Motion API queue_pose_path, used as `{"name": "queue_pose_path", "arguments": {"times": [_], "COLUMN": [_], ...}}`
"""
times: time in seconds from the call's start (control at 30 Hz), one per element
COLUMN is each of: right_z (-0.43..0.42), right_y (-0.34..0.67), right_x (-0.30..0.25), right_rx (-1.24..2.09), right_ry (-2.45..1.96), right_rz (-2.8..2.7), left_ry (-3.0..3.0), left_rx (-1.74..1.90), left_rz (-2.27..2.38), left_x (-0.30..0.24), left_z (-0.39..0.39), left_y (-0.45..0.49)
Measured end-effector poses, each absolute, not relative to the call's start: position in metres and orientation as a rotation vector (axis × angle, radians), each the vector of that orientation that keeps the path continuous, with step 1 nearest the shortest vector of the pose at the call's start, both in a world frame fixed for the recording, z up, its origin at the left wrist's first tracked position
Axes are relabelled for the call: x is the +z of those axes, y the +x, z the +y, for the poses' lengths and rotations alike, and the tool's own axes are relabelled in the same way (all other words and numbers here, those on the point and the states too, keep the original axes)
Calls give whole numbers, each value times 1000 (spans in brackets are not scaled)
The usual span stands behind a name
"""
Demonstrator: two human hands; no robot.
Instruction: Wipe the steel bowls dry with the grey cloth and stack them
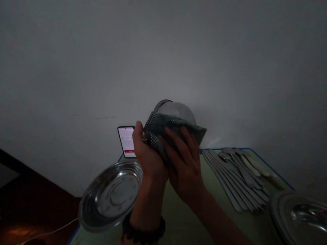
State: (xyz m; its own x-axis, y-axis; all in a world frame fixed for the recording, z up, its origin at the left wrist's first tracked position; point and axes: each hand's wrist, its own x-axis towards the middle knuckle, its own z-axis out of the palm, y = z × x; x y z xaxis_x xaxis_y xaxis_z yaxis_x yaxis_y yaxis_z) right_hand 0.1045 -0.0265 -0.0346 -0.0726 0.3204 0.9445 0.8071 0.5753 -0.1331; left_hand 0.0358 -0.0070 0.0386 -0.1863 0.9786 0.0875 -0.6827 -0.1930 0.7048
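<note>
Above the table's middle, my left hand [151,157] grips the edge of a round metal bowl or plate [176,109], its thumb pointing up on the left side. The dish is tilted up, and its lower part is hidden. My right hand [184,157] presses a dark grey-green cloth [166,123] with a checkered border against the dish, fingers spread over the fabric. Part of the cloth is also bunched by my left palm. To the left of my left wrist lies a shallow stainless steel plate [120,195].
A phone [127,141] showing a timer leans against the wall. Several knives [230,181] lie in a row at the right, beside spoons [242,166] and other cutlery. Stacked metal plates [279,215] stand at the near right corner. The green table [183,222] has a blue edge.
</note>
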Motion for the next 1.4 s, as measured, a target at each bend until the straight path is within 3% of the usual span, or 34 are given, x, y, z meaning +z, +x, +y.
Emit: {"name": "queue_pose_path", "arguments": {"times": [0.47,0.77,0.97,1.17,1.4], "right_z": [-22,-23,-19,-21,-16], "right_y": [108,112,140,166,144], "right_x": [-46,-31,-17,-5,-18], "right_rx": [-311,-232,-33,47,-85], "right_ry": [-868,-966,-956,-1044,-963], "right_rz": [-1791,-1199,-1043,-957,-1123], "left_ry": [730,488,567,640,388], "left_rx": [1766,1457,1536,1392,1549], "left_rz": [309,346,403,495,390], "left_x": [39,13,11,15,26], "left_z": [-1,9,11,10,5], "left_y": [27,54,53,44,48]}}
